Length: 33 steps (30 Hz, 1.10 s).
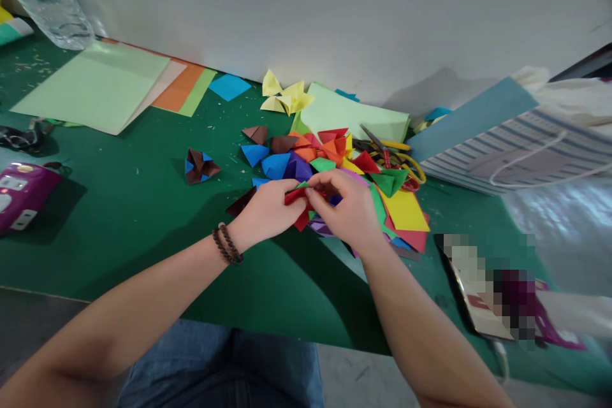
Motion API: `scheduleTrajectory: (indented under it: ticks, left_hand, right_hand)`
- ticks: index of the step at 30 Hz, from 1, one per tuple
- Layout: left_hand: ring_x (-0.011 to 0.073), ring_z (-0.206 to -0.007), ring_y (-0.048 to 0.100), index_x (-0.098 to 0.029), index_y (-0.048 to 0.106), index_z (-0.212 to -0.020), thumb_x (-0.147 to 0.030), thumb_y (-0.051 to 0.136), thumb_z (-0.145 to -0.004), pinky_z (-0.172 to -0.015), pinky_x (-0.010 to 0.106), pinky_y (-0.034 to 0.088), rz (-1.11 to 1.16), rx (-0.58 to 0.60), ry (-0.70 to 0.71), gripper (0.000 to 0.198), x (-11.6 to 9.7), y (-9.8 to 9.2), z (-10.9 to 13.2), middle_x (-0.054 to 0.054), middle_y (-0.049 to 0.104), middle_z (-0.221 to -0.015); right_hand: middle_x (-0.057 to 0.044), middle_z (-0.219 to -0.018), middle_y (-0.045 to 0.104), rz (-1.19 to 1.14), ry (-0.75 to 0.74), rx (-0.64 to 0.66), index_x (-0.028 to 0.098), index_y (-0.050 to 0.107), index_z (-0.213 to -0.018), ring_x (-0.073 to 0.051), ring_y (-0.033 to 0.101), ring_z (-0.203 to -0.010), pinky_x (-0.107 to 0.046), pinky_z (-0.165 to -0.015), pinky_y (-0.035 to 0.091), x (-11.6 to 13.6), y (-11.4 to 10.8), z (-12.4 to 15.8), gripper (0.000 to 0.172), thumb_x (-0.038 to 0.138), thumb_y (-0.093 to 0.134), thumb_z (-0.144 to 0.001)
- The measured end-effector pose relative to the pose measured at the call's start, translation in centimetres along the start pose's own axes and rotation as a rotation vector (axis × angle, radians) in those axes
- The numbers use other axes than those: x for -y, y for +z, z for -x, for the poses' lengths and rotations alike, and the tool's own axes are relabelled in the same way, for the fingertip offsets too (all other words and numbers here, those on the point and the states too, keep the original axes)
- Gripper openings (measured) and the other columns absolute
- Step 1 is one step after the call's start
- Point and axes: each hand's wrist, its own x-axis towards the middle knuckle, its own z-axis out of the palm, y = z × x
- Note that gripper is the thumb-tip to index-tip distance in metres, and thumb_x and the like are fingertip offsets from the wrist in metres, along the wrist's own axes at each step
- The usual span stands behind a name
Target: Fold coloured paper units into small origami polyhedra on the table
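Between my two hands is a piece of folded red and green paper [295, 196], partly covered by the fingers. My left hand [270, 211] pinches its left side; a beaded bracelet circles that wrist. With thumb and forefinger my right hand [351, 207] grips the upper right part. Just beyond and under the hands lies a heap of folded paper pieces [277, 166] in blue, purple, orange, red, green and brown. Off to the left, a brown and blue folded paper piece [201, 166] stands alone on the green table [157, 204].
Scissors [406, 159] lie at the heap's right, near yellow paper [405, 210] and a striped paper bag [478, 140]. Paper sheets [95, 83] and a plastic bottle [52, 9] are far left. A purple power strip [23, 194] sits left, a phone [471, 293] right.
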Motion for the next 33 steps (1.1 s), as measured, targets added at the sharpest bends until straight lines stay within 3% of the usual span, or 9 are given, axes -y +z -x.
scheduleTrajectory:
  ticks: [8, 17, 22, 27, 30, 33]
  left_hand:
    - [0.0104, -0.05, 0.033, -0.019, 0.036, -0.058, -0.023, 0.04, -0.087, -0.05, 0.028, 0.024, -0.031, 0.007, -0.002, 0.03, -0.1, 0.0, -0.2, -0.004, 0.036, -0.053]
    - [0.0112, -0.055, 0.041, -0.018, 0.044, -0.061, -0.017, 0.04, -0.085, -0.053, 0.027, 0.029, -0.03, 0.016, 0.011, 0.025, 0.0, 0.1, -0.2, -0.002, 0.047, -0.059]
    - [0.0123, -0.057, 0.043, -0.018, 0.05, -0.066, -0.015, 0.038, -0.085, -0.055, 0.027, 0.03, -0.078, 0.031, 0.011, 0.023, 0.1, 0.0, -0.4, -0.002, 0.05, -0.062]
    - [0.0123, -0.054, 0.042, -0.018, 0.049, -0.062, -0.015, 0.04, -0.086, -0.054, 0.027, 0.029, -0.159, 0.033, 0.05, 0.026, -0.1, -0.2, -0.2, -0.002, 0.046, -0.056]
    - [0.012, -0.054, 0.045, -0.017, 0.058, -0.07, -0.017, 0.04, -0.089, -0.054, 0.026, 0.032, -0.186, 0.066, 0.086, 0.026, -0.2, -0.1, 0.0, -0.001, 0.052, -0.059]
    - [0.0126, -0.058, 0.051, -0.016, 0.066, -0.086, -0.017, 0.04, -0.091, -0.056, 0.025, 0.037, -0.23, 0.077, 0.103, 0.026, 0.0, 0.0, 0.1, 0.001, 0.062, -0.068]
  right_hand:
    - [-0.002, -0.079, 0.063, -0.138, 0.052, 0.039, 0.021, 0.061, -0.092, -0.016, 0.06, -0.068, -0.03, -0.061, 0.051, -0.2, -0.2, 0.0, 0.011, 0.021, 0.057, -0.081]
    - [-0.004, -0.081, 0.064, -0.036, -0.18, -0.005, 0.022, 0.066, -0.079, -0.017, 0.061, -0.076, -0.032, -0.067, 0.05, -0.1, -0.9, -0.2, 0.012, 0.013, 0.059, -0.081]
    - [-0.004, -0.084, 0.066, 0.004, -0.22, 0.037, 0.024, 0.068, -0.079, -0.018, 0.062, -0.077, -0.035, -0.068, 0.052, -0.5, -1.0, -0.3, 0.014, 0.017, 0.056, -0.083]
    - [-0.004, -0.089, 0.07, -0.142, -0.025, 0.178, 0.023, 0.071, -0.087, -0.019, 0.065, -0.084, -0.033, -0.073, 0.053, -0.6, -2.0, -0.5, 0.015, 0.018, 0.057, -0.082]
    - [-0.004, -0.088, 0.072, -0.25, 0.159, 0.206, 0.022, 0.072, -0.088, -0.018, 0.067, -0.078, -0.032, -0.068, 0.054, -0.8, -2.4, -0.7, 0.014, 0.028, 0.06, -0.083]
    - [-0.004, -0.083, 0.073, -0.257, 0.251, 0.25, 0.02, 0.071, -0.085, -0.017, 0.066, -0.07, -0.03, -0.063, 0.053, -1.0, -2.4, -0.8, 0.018, 0.036, 0.065, -0.079]
